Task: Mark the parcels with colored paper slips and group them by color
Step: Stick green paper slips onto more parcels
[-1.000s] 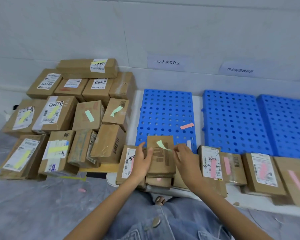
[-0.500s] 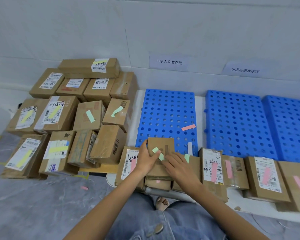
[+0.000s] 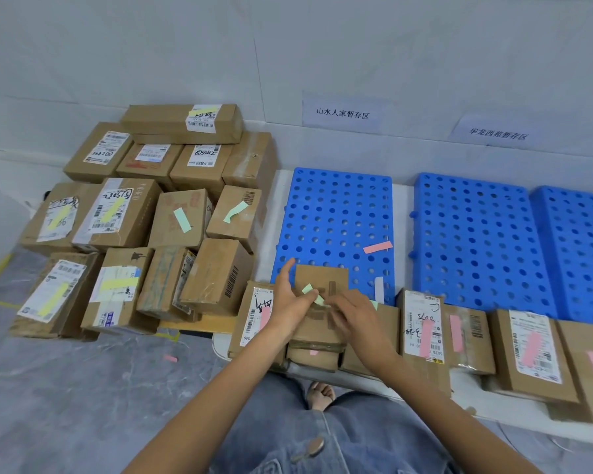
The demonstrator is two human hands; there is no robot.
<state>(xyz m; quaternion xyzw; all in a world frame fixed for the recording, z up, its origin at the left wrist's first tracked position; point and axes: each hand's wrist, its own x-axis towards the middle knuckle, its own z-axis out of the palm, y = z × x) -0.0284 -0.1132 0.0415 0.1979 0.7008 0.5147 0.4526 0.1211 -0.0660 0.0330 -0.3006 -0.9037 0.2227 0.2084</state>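
A small brown parcel (image 3: 322, 278) stands on top of other parcels at the front edge of the left blue pallet (image 3: 339, 213). A light green paper slip (image 3: 308, 289) lies on its face. My left hand (image 3: 288, 304) grips the parcel from the left, thumb laid over the slip and index finger pointing up. From the right, my right hand (image 3: 353, 318) reaches in, and its fingertips press the slip's right end against the cardboard.
Left on the floor is a stack of parcels (image 3: 182, 220) with green and yellow slips. A row of pink-marked parcels (image 3: 531, 347) runs to the right. A loose pink slip (image 3: 377, 247) lies on the pallet, another pink slip (image 3: 170, 358) on the floor. More blue pallets (image 3: 476, 241) follow.
The green slip, held up in the air by my right hand a second ago, now lies on the parcel's face. Both hands have closed in over it.
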